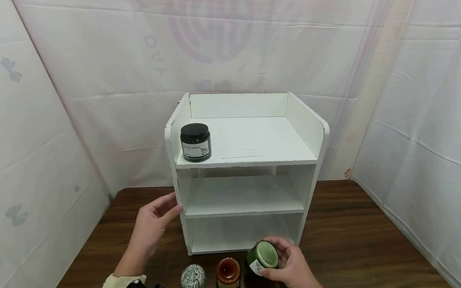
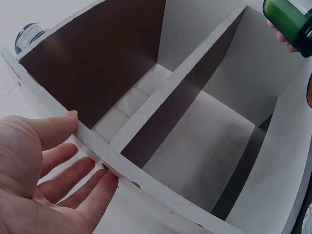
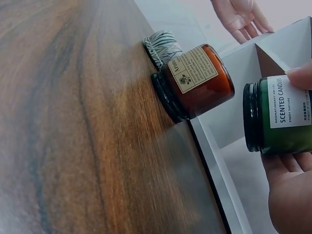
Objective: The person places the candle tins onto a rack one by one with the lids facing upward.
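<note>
My right hand (image 1: 292,266) grips a green glass candle jar (image 1: 266,255) with a white label, just in front of the small white shelf unit (image 1: 246,162). The jar is tilted with its black lid (image 3: 252,117) downward; the label reads "Scented Candles". My left hand (image 1: 151,226) touches the unit's left side panel, thumb at the front edge and the fingers (image 2: 100,195), fairly straight, along the outer side. To the left of the green jar, an amber candle jar (image 1: 228,276) stands lid-down on the table. Beside it is a round tin (image 1: 193,280) with a leaf pattern.
A dark candle jar with a black lid (image 1: 195,142) stands at the left front of the unit's top shelf. Below are two open compartments. The unit stands on a dark wooden table (image 1: 358,242), with white cloth (image 1: 118,80) hanging behind and at both sides.
</note>
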